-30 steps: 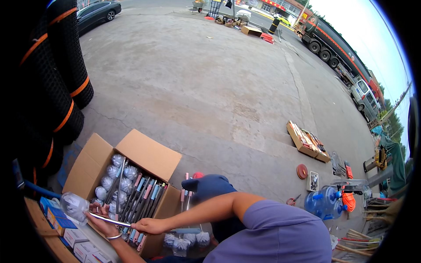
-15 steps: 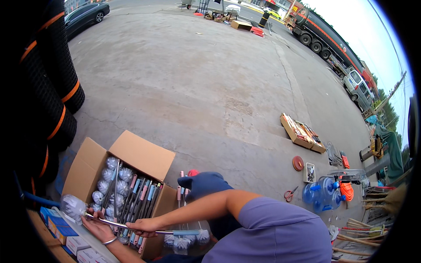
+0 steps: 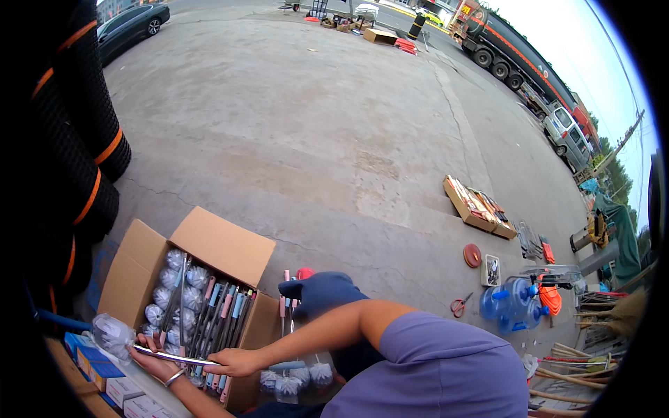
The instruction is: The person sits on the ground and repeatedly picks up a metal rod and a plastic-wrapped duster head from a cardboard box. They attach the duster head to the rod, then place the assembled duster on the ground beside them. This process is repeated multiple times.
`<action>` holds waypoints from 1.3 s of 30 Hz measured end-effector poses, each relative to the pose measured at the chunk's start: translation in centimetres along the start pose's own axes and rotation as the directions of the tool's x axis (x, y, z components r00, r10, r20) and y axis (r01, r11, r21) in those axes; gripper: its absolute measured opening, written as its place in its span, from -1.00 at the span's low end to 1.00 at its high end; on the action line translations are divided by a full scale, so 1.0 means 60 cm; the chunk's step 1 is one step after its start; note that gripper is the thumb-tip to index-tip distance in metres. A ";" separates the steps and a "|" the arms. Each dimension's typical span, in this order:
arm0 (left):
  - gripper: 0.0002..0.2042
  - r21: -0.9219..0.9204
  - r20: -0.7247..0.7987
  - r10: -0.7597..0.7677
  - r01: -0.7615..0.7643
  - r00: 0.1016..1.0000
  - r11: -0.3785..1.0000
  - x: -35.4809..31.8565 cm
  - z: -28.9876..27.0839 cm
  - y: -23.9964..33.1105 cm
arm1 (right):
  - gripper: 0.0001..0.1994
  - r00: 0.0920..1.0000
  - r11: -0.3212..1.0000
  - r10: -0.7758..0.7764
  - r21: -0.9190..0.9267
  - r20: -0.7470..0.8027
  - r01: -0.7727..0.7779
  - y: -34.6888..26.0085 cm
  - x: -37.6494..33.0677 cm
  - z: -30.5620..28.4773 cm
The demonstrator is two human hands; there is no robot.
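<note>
A long-handled brush with a metal shaft (image 3: 180, 358) lies across both my hands at the lower left. Its round white head (image 3: 113, 335), wrapped in clear plastic, points left. Near that head, my left hand (image 3: 155, 362) is closed round the shaft, palm up. My right hand (image 3: 234, 362) grips farther along, its fingers wrapped on the metal. A light-blue grip (image 3: 288, 365) shows beyond the right hand. Behind the hands stands an open cardboard box (image 3: 221, 245) packed with similar brushes, their wrapped heads (image 3: 168, 278) at its left and pink and blue handles (image 3: 226, 305) at its right.
More wrapped brush heads (image 3: 288, 385) lie right of the box. Small boxes (image 3: 124, 389) sit below the left hand. Black mesh rolls (image 3: 97, 139) stand at left. To the right are red scissors (image 3: 460, 304), blue water bottles (image 3: 514, 304) and a box of tools (image 3: 465, 212).
The brush head has shifted slightly left and down. Both hands keep hold of the shaft, the right hand a little farther right.
</note>
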State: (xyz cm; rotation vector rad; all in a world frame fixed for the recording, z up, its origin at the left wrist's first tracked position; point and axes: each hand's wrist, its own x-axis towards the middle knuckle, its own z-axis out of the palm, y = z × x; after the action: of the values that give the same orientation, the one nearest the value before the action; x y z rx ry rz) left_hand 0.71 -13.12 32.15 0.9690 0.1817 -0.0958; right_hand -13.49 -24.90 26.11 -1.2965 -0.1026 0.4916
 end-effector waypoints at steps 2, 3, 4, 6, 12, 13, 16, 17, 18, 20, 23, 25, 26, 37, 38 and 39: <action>-0.64 0.111 -0.027 0.026 -0.023 0.999 0.994 0.006 -0.007 -0.002 | -0.37 0.933 0.914 -0.202 -0.400 -0.297 0.070 0.004 -0.005 0.004; -0.64 0.109 0.073 0.077 -0.085 0.994 0.990 0.005 -0.011 -0.006 | -0.37 0.855 0.811 -0.335 -0.582 -0.395 0.049 0.006 -0.005 0.006; -0.64 0.096 0.109 0.052 -0.062 0.993 0.993 0.006 -0.012 -0.008 | -0.38 0.913 0.907 -0.237 -0.412 -0.332 0.086 0.014 -0.001 0.002; -0.64 0.071 0.179 0.004 -0.017 0.984 0.997 0.011 -0.018 -0.010 | -0.40 0.987 0.996 -0.085 -0.026 -0.138 0.082 0.032 0.012 -0.005; -0.63 -0.001 0.055 0.029 -0.029 0.998 1.000 -0.031 0.045 0.012 | -0.41 0.967 0.919 0.114 0.345 0.230 -0.190 -0.046 -0.034 -0.007; -0.63 0.040 0.094 0.056 -0.060 0.994 0.997 -0.025 0.040 0.008 | -0.41 0.997 0.991 0.054 0.122 0.046 -0.059 -0.041 -0.024 -0.005; -0.61 0.133 0.220 0.115 -0.147 0.969 0.980 -0.011 0.026 -0.014 | -0.41 0.852 0.852 -0.421 -0.459 -0.312 0.253 0.008 0.002 -0.011; -0.61 0.118 0.140 0.101 -0.118 0.985 0.986 -0.016 0.033 -0.013 | -0.41 0.976 0.984 -0.155 -0.105 -0.152 0.140 0.013 0.005 -0.014; -0.60 0.101 0.059 0.084 -0.090 0.995 0.991 -0.023 0.040 -0.010 | -0.40 0.993 0.972 0.055 0.223 0.105 -0.078 0.018 0.008 -0.015; -0.60 0.058 0.172 0.056 -0.067 0.983 0.996 -0.003 0.003 -0.016 | -0.40 0.956 0.914 0.164 0.328 0.245 -0.241 -0.045 -0.021 -0.030; -0.56 0.158 0.034 0.053 -0.058 0.998 0.986 -0.005 0.012 -0.022 | -0.40 0.973 0.945 0.202 0.239 0.116 -0.225 -0.056 -0.026 -0.023; -0.46 0.253 -0.094 0.025 -0.001 0.995 0.967 -0.005 0.018 -0.020 | -0.40 0.992 0.998 0.069 0.016 -0.109 -0.067 -0.035 -0.012 -0.013; -0.45 0.256 -0.103 0.054 -0.027 0.993 0.966 -0.007 0.017 -0.021 | -0.40 0.994 0.997 0.063 0.053 -0.093 -0.058 -0.024 -0.009 -0.012; -0.52 0.054 0.156 0.021 -0.030 0.988 0.998 0.032 -0.079 -0.030 | -0.40 0.977 0.927 0.096 0.340 0.192 -0.158 -0.031 -0.018 0.000; -0.53 0.040 0.172 0.015 -0.022 0.985 0.999 0.035 -0.087 -0.032 | -0.40 0.974 0.916 0.105 0.361 0.203 -0.174 -0.035 -0.020 -0.001; -0.54 0.027 0.189 0.009 -0.014 0.982 1.000 0.038 -0.094 -0.035 | -0.40 0.970 0.905 0.113 0.380 0.215 -0.190 -0.041 -0.024 -0.002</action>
State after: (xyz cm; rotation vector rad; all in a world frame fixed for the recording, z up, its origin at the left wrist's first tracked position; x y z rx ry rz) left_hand 2.01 -9.65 26.91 0.9828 0.0002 -0.1796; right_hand -14.01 -26.01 28.66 -0.8577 -0.0538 0.7296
